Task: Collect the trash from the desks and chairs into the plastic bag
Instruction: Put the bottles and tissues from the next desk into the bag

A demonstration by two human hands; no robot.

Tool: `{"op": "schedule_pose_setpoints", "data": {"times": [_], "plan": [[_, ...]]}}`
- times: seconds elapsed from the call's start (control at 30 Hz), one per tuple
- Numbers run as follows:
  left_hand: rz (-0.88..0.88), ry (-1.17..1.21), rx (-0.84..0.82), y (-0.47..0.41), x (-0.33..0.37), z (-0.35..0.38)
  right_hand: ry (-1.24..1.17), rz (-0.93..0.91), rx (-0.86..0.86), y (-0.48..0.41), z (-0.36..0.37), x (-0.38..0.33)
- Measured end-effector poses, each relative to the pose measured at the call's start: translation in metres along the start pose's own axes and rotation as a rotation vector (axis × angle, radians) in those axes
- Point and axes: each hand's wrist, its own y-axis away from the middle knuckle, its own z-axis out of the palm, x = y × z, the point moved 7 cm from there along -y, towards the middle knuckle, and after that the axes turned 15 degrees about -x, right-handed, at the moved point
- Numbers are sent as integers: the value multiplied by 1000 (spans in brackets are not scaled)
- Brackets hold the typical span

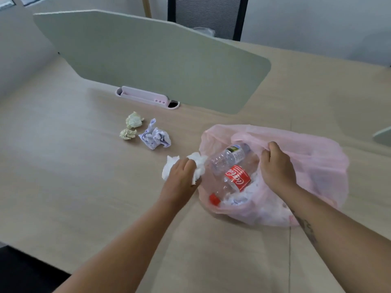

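A pink plastic bag [313, 163] lies open on the desk at the right. Inside it are a clear water bottle [228, 157], a cola bottle [237, 180] with a red cap, and crumpled paper. My right hand [277, 166] grips the bag's upper rim and holds the mouth open. My left hand [182, 176] holds a crumpled white tissue [196, 163] right at the bag's left edge. On the desk to the left lie two yellowish paper balls [133, 120] [127, 134] and a white printed paper wad [154, 136].
A grey-green divider panel [148, 60] stands across the wooden desk [63, 176], with a pale pink tray [141, 96] and a cable hole at its foot. A dark mesh chair [207, 15] stands behind the divider. The desk's near edge runs at the lower left.
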Motion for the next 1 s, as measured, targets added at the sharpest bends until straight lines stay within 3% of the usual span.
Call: {"op": "schedule_pose_setpoints", "data": {"times": [0.13, 0.3, 0.37, 0.43, 0.53, 0.6, 0.7, 0.77, 0.9, 1.0], "plan": [[146, 25, -5, -38, 77, 17, -64, 14, 59, 4, -22, 12], [56, -205, -500, -53, 102, 69, -134, 26, 69, 3, -36, 32], [92, -174, -440, -53, 98, 57, -140, 34, 55, 2, -35, 37], [87, -71, -204, -46, 85, 30, -151, 35, 45, 2, -33, 38], [-208, 9, 61, -18, 18, 13, -167, 23, 33, 2, -28, 35], [-384, -49, -42, 6, -31, 28, -173, 27, 32, 1, -24, 34], [-415, -285, -282, 35, -63, 49, -157, 25, 17, -1, -16, 35], [-326, -264, -225, 38, -61, 45, -139, 13, 16, -1, -16, 32], [-297, 73, -80, 4, -27, 17, -130, -12, 59, -5, -22, 29], [-85, 229, -32, -32, 40, 3, -139, -3, 83, -7, -26, 30]]}}
